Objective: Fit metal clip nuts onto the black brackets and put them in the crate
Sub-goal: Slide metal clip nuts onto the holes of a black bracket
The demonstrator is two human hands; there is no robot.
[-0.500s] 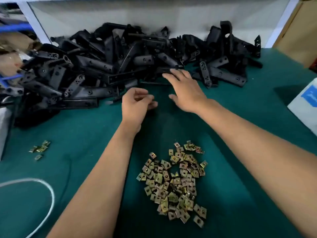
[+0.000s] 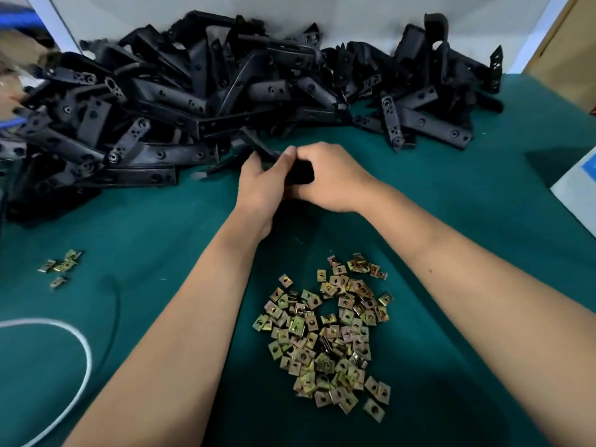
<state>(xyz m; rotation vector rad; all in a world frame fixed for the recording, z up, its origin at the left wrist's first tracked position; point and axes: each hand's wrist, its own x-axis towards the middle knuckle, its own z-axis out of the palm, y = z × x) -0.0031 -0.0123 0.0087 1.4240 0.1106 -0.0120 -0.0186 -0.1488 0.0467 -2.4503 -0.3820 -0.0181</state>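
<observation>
Both my hands meet over the green table, just in front of a large heap of black brackets (image 2: 200, 101). They hold one black bracket (image 2: 261, 146) between them. My left hand (image 2: 261, 185) grips its near end, thumb on top. My right hand (image 2: 325, 175) curls round the bracket's lower part, which shows as a dark block between the fingers. The bracket's far end sticks out up and to the left, toward the heap. A pile of several brass-coloured clip nuts (image 2: 329, 333) lies on the table close to me, between my forearms.
A few stray clip nuts (image 2: 61, 266) lie at the left. A white cable loop (image 2: 80, 343) curves at the lower left. A white and blue box (image 2: 580, 185) sits at the right edge. A white wall (image 2: 354, 14) stands behind the heap.
My right hand has pulled back from the heap with a bracket. My left hand has closed onto the same bracket, and both hands now hold it together.
</observation>
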